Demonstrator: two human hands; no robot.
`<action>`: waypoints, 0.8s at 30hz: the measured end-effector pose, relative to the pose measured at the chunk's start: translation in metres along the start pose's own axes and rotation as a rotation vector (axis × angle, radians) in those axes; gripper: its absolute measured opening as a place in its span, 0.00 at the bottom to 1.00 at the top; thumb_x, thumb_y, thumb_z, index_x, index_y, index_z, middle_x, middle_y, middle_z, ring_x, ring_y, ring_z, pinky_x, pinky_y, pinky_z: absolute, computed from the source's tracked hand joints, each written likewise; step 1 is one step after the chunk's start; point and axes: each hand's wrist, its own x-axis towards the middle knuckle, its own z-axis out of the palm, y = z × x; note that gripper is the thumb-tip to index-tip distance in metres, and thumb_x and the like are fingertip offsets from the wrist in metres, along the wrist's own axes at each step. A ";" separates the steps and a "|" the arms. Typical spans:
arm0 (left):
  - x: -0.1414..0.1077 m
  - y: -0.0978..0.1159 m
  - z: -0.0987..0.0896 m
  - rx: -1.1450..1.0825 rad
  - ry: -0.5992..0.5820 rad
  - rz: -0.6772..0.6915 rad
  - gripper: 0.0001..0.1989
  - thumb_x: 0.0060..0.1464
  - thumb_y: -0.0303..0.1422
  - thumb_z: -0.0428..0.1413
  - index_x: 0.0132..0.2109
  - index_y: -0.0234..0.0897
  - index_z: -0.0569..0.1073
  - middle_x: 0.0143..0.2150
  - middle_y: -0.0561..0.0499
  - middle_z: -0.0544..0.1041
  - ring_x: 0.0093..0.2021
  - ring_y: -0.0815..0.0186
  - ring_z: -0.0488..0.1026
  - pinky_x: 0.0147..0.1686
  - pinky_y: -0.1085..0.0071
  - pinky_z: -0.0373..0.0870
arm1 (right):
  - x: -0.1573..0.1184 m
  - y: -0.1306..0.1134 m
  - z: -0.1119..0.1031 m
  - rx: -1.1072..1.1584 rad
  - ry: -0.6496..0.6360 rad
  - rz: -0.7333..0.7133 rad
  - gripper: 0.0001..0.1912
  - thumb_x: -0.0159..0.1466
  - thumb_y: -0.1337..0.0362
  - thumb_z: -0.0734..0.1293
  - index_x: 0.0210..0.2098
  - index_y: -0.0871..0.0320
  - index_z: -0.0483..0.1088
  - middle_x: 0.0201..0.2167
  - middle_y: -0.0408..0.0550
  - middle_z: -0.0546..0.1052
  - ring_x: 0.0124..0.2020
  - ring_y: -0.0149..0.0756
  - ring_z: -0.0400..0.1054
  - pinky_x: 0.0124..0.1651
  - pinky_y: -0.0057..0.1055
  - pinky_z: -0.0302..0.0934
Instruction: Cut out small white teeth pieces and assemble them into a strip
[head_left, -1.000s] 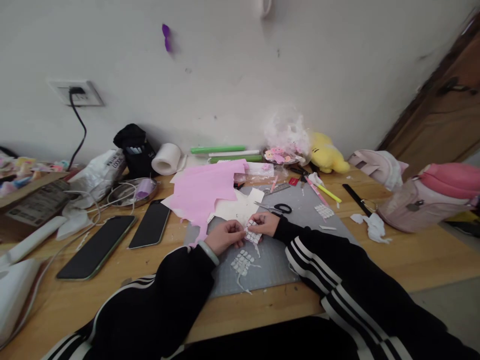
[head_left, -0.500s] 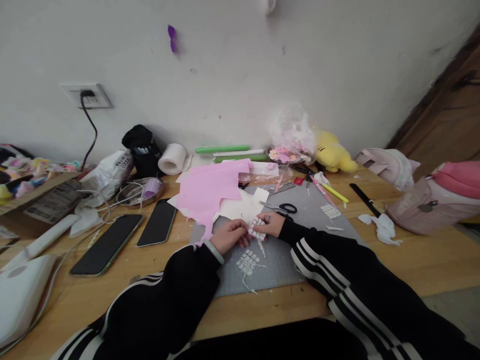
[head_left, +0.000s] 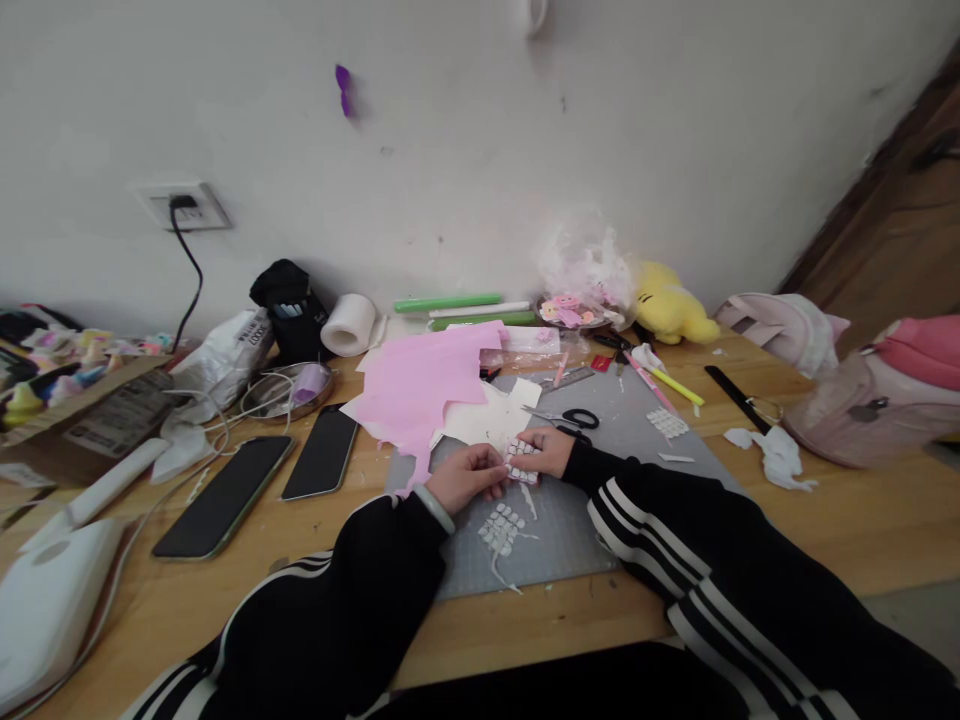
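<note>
My right hand (head_left: pixel 547 452) grips a small white piece patterned with dark-edged squares (head_left: pixel 523 464) over the grey cutting mat (head_left: pixel 570 530). Against its left edge, the fingers of my left hand (head_left: pixel 466 474) are pinched together; whether something thin is between them is too small to make out. Nearer to me lies a similar white grid piece (head_left: pixel 501 528) with thin strips trailing from it. Black-handled scissors (head_left: pixel 577 419) rest just beyond my right hand. Another white grid piece (head_left: pixel 667 424) lies at the mat's right side.
Pink paper (head_left: pixel 424 375) and white paper (head_left: pixel 480 415) spread behind my hands. Two phones (head_left: pixel 225 497) lie to the left, near a cardboard box (head_left: pixel 97 410). Green rolls (head_left: pixel 450 301), a yellow plush toy (head_left: pixel 671 308) and a pink bag (head_left: pixel 862 410) stand along the back and right.
The view has shifted slightly, so everything sits a little lower and to the right. My right fingers have moved further over the white grid piece, and my left fingers remain at its edge.
</note>
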 end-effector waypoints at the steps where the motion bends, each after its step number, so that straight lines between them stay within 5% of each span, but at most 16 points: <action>1: 0.000 0.000 0.000 0.004 -0.002 0.001 0.17 0.35 0.41 0.62 0.25 0.32 0.66 0.20 0.55 0.73 0.17 0.76 0.66 0.17 0.79 0.61 | 0.000 0.000 0.000 -0.006 0.001 -0.001 0.09 0.62 0.63 0.61 0.37 0.63 0.66 0.29 0.42 0.71 0.25 0.26 0.66 0.26 0.26 0.63; 24: 0.000 0.001 0.002 0.033 0.016 0.024 0.18 0.41 0.46 0.57 0.26 0.34 0.65 0.16 0.58 0.69 0.15 0.76 0.65 0.17 0.79 0.60 | -0.005 -0.010 0.000 -0.013 0.009 -0.014 0.07 0.61 0.65 0.62 0.30 0.64 0.66 0.22 0.38 0.68 0.19 0.22 0.62 0.22 0.22 0.60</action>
